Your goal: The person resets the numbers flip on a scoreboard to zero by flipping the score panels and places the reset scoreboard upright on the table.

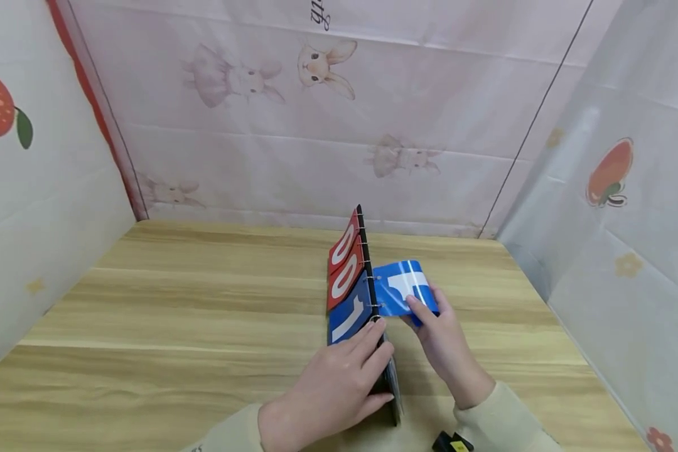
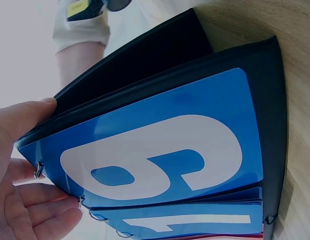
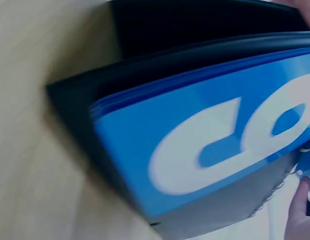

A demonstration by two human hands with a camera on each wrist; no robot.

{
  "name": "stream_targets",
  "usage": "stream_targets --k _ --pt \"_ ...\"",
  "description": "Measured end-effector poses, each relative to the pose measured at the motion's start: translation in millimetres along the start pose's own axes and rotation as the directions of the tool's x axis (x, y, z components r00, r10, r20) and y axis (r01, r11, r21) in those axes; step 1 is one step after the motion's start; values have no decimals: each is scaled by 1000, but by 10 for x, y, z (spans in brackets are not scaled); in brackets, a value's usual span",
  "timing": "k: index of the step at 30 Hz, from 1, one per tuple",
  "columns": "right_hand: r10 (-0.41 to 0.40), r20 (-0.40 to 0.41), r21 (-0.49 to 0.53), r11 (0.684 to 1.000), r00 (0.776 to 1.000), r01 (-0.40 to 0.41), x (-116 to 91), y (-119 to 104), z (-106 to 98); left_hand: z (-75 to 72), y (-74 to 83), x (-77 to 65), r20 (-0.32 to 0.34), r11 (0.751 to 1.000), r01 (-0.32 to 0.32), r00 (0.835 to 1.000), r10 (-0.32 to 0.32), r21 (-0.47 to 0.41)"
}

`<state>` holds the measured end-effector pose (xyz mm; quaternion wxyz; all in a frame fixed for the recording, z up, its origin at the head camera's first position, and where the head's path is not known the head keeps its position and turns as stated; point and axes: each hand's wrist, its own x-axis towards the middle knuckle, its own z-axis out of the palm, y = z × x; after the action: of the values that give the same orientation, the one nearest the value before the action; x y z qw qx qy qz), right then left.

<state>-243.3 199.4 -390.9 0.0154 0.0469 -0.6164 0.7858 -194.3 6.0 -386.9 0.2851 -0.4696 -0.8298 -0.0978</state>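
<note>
A flip scoreboard [image 1: 365, 251] stands on edge like a tent, with ring-bound number cards on both slopes. My left hand [image 1: 330, 380] grips its near end, fingers over the top at the rings and thumb against the black cover [image 2: 272, 115]. My right hand [image 1: 443, 336] pinches a bent blue card [image 1: 392, 296] with a white 1, thumb on top, out to the right of the rings. On the left slope are two red 0 cards [image 1: 346, 270] and a blue 1 card [image 1: 350, 319]. A large blue card [image 2: 210, 97] with a white numeral faces the left wrist camera.
The scoreboard stands on a wood-grain table [image 1: 203, 295]. A printed curtain [image 1: 294, 125] with rabbits hangs behind the table, with fruit-patterned sheets [image 1: 593, 251] at the sides. A black device [image 1: 452, 442] with a yellow label sits at my right wrist.
</note>
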Motion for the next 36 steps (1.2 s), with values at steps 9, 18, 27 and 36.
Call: stream_targets --k 9,18,27,36 --pt "-168 -123 -23 986 978 166 -27 -170 200 -24 8 5 37 1000 15 999 -15 -21" --pt "-249 94 -357 895 964 266 33 -177 305 -38 14 28 -30 999 -16 999 17 39" --pt "-297 546 -441 694 784 569 84 -106 233 -23 21 -5 -63 996 -36 997 42 88" --pt "-220 591 -374 778 776 505 50 -38 103 -52 33 -11 -52 998 -34 998 37 57"
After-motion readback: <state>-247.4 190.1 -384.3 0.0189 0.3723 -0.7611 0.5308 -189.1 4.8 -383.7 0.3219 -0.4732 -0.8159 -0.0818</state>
